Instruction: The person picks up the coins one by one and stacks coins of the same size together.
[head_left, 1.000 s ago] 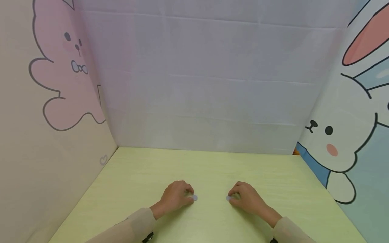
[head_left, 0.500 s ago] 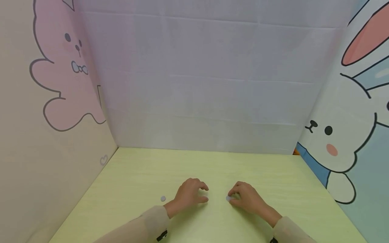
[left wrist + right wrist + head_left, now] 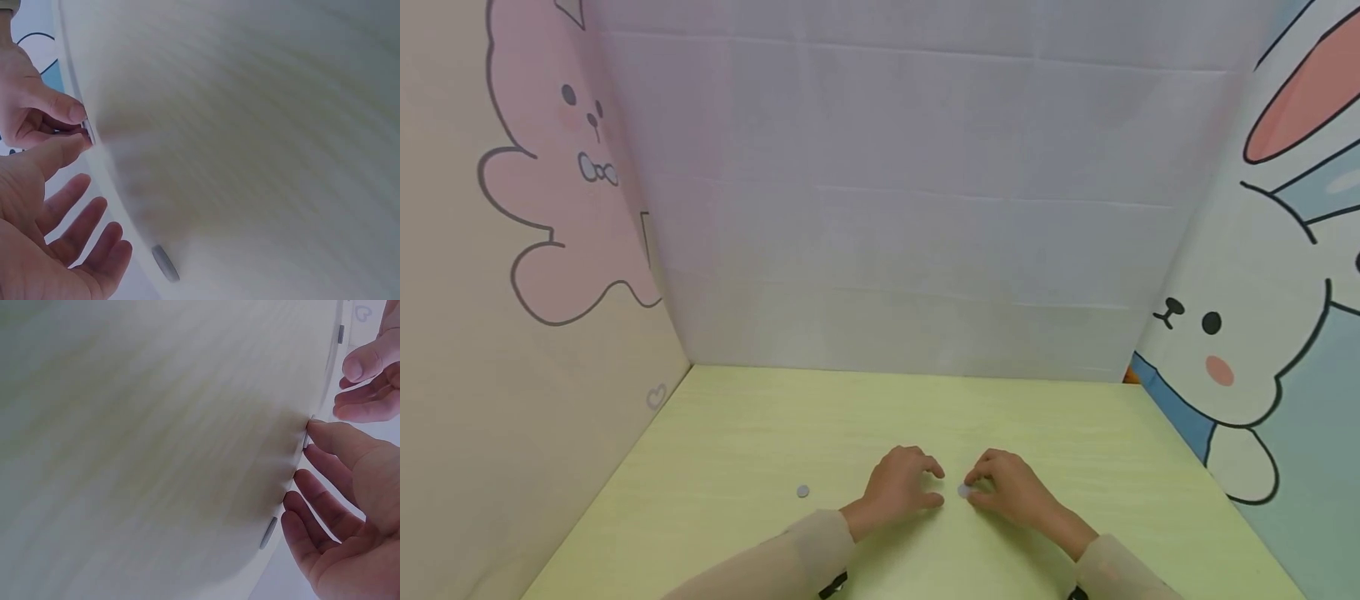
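Observation:
My right hand (image 3: pixel 1013 490) pinches a small round grey disc (image 3: pixel 964 491) by its edges between thumb and fingertips, at the table surface. In the right wrist view that disc (image 3: pixel 306 434) appears edge-on. Just left of it my left hand (image 3: pixel 901 487) hovers over the table, thumb and fingers apart, holding nothing. A second grey disc (image 3: pixel 802 492) lies flat to the left, beyond the left wrist. Under the right hand's outer fingers, the right wrist view shows another grey disc (image 3: pixel 268 533) on the table; the head view hides it.
The pale yellow-green table (image 3: pixel 880 417) is bounded by a whitish cloth backdrop (image 3: pixel 910 200) behind. Side panels stand at both edges, a pink cartoon animal (image 3: pixel 557 183) on the left and a white cartoon rabbit (image 3: pixel 1255 358) on the right.
My left hand has let go of a grey disc and moved right, toward the right hand. A disc at the left has come into sight. The right hand has stayed put.

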`<action>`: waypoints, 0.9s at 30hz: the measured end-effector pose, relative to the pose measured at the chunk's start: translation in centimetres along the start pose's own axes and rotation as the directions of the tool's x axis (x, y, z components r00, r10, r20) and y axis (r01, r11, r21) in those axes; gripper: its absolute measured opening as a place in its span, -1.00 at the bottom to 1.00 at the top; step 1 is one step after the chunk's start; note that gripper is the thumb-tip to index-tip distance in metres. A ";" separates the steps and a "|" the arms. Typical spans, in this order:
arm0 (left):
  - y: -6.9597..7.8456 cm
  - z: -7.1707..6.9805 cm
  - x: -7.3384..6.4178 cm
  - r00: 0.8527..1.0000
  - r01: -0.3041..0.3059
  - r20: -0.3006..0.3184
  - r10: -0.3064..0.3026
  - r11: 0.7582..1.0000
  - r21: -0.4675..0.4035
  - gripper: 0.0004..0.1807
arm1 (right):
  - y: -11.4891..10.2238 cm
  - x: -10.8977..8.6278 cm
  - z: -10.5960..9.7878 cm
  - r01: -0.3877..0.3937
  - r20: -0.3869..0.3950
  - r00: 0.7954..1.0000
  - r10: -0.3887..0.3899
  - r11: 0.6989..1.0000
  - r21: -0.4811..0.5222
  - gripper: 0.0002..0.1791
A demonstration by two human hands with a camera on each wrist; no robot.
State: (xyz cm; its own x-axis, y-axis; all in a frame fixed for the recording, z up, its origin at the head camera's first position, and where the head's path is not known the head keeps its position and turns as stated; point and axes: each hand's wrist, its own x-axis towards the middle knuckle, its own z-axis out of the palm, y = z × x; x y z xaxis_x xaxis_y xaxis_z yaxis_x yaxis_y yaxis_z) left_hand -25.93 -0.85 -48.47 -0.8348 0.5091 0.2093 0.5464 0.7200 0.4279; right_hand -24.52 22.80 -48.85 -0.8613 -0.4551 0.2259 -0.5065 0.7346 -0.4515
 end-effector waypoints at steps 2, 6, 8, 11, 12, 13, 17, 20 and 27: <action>0.3 0.3 0.1 1.000 0.006 -0.007 -0.006 1.000 -0.001 -0.74 | 0.0 0.0 0.0 -0.001 0.004 1.000 0.001 1.000 0.002 -0.87; 1.0 0.8 0.4 1.000 0.009 -0.011 -0.009 1.000 0.002 -0.75 | 0.0 0.0 -0.1 -0.001 0.009 1.000 0.001 1.000 0.006 -0.88; 1.3 1.1 0.5 1.000 0.007 -0.010 -0.007 1.000 0.009 -0.75 | -0.1 -0.1 -0.2 0.003 0.011 1.000 -0.003 1.000 0.005 -0.89; 1.6 1.3 0.6 1.000 0.007 -0.016 -0.007 1.000 0.014 -0.75 | -0.1 -0.1 -0.2 0.012 0.007 1.000 -0.012 1.000 0.001 -0.90; 1.7 1.4 0.6 1.000 0.008 -0.016 -0.008 1.000 0.017 -0.75 | -0.1 -0.1 -0.2 0.017 0.003 1.000 -0.017 1.000 0.001 -0.90; 1.8 1.5 0.6 1.000 0.010 -0.014 -0.010 1.000 0.023 -0.76 | -0.1 -0.1 -0.2 0.021 0.000 1.000 -0.021 1.000 -0.001 -0.90; 2.0 1.8 0.7 1.000 0.012 -0.028 -0.012 1.000 0.010 -0.79 | -0.1 -0.2 -0.2 0.039 -0.018 0.999 -0.039 0.999 -0.013 -0.91; 1.9 2.0 0.8 0.999 0.006 -0.044 -0.006 1.000 0.003 -0.81 | 0.0 -0.1 -0.2 0.048 -0.026 0.999 -0.048 0.999 -0.017 -0.91; 1.6 2.7 1.3 0.998 -0.005 -0.070 0.008 0.999 0.045 -0.85 | 0.2 -0.1 0.0 0.045 -0.027 0.999 -0.045 0.999 -0.005 -0.91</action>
State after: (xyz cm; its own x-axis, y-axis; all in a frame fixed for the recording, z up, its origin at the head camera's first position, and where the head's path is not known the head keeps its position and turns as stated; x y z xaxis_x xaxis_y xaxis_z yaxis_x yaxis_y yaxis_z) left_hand -25.98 2.23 -49.92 -0.8330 0.4808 0.2740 0.5531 0.7378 0.3870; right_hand -24.48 22.99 -48.98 -0.8385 -0.4736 0.2694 -0.5447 0.7162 -0.4363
